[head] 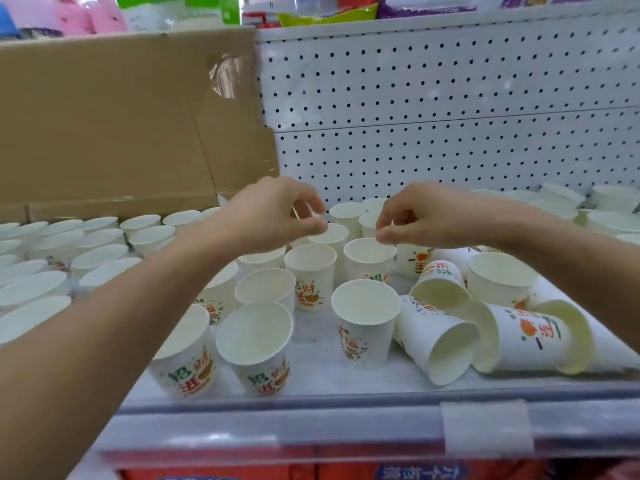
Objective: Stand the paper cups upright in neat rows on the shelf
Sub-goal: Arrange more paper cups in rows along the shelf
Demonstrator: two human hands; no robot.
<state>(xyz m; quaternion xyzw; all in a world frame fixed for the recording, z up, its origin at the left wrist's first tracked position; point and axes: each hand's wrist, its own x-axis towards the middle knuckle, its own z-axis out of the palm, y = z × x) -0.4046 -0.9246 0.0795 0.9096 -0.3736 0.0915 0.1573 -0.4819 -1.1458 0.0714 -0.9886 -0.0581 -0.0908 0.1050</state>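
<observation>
On the shelf (346,379), rowed cups (100,251) stand at the left, with a cardboard box (104,116) behind them. Loose upright cups (365,306) fill the middle. The left hand (273,216) and right hand (426,216) reach the far ones, apparently pinching their rims. Tipped cups (440,337) lie near right, and the pegboard (450,98) stands far behind.

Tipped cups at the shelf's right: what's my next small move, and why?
Likely release the upright cup that the right hand seems to pinch by the rim, then reach to the nearest tipped cup and stand it beside the front cup. The pinched cup already stands, while at least three lie on their sides at the right.
</observation>
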